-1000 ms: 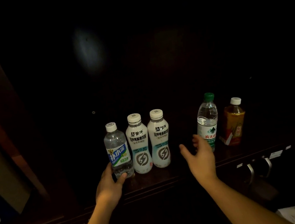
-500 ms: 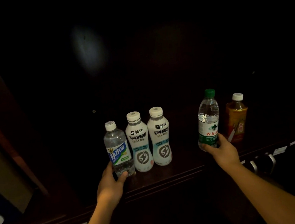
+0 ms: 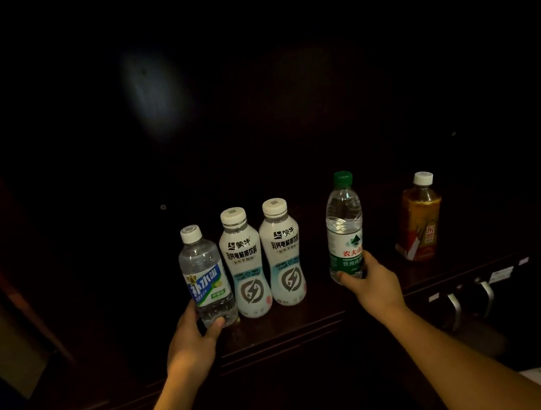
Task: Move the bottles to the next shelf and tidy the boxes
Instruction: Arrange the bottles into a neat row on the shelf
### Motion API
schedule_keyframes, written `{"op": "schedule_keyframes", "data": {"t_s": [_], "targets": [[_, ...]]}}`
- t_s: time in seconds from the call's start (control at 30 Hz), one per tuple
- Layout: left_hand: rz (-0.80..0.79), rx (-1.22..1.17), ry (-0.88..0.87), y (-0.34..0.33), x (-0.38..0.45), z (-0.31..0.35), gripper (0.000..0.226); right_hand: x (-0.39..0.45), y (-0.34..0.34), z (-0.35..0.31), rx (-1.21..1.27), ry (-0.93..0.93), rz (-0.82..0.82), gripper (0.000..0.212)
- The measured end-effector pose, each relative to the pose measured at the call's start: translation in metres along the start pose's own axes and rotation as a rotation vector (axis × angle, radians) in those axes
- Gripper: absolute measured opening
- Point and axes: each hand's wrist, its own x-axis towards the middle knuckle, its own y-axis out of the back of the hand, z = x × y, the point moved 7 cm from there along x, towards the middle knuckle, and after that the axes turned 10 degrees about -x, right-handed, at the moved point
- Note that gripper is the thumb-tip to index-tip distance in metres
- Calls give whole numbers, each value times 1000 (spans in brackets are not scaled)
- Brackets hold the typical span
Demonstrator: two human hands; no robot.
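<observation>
Green-capped water bottle [image 3: 344,227] is now wrapped in my right hand [image 3: 372,282] fingers and sliding left toward the two white bottles [image 3: 264,257] on the shelf [image 3: 321,314], while my left hand [image 3: 193,342] still grips the blue-label bottle [image 3: 205,276], so the lineup looks nearly closed up.

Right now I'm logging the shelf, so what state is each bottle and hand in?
Blue-label bottle: capped, gripped low by left hand.
Two white bottles: capped, upright, untouched.
Green-cap bottle: capped, gripped low by right hand.
Tea bottle: capped, standing apart.
</observation>
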Motion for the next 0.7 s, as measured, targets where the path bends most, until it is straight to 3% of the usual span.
{"op": "schedule_keyframes", "data": {"t_s": [0.7], "targets": [[-1,8,-10,-1,3,-4,66,-21,-31,-29,27,33,-19,54]]}}
